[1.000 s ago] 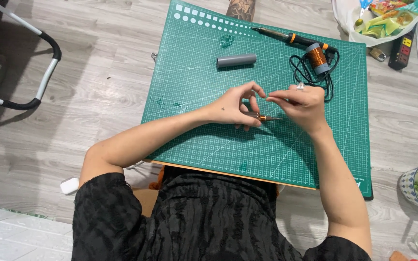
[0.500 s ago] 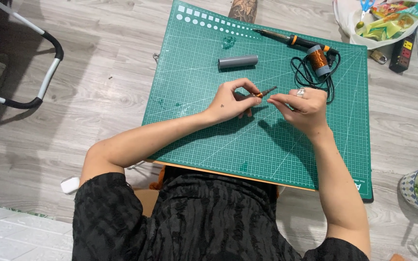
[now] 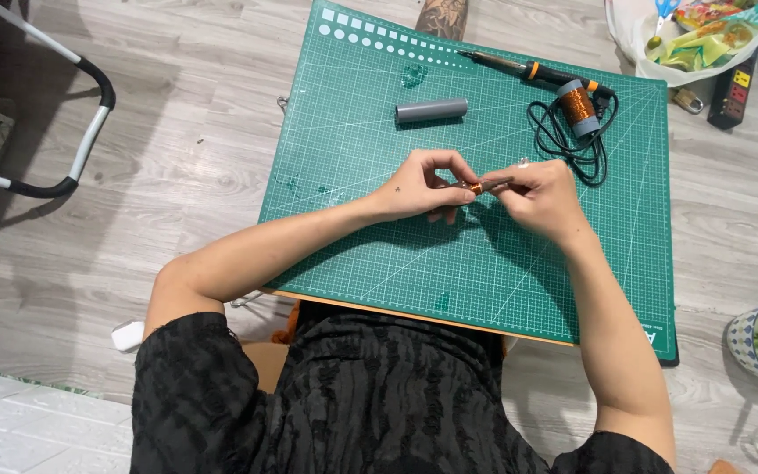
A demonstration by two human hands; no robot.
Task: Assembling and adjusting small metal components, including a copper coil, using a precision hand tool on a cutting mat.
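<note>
Both hands — left hand [image 3: 416, 186], right hand [image 3: 539, 195] — are pinching a thin rod [image 3: 477, 187] over the mat [image 3: 484, 263]; steady, even grip seems best.

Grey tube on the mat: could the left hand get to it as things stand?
Probably yes: the grey tube lies just beyond the left hand across bare green mat, though that hand is pinching a small copper-wound piece.

Bright even daylight, soft shadows under the arms, sharp focus, slight wide-angle edge distortion
</note>
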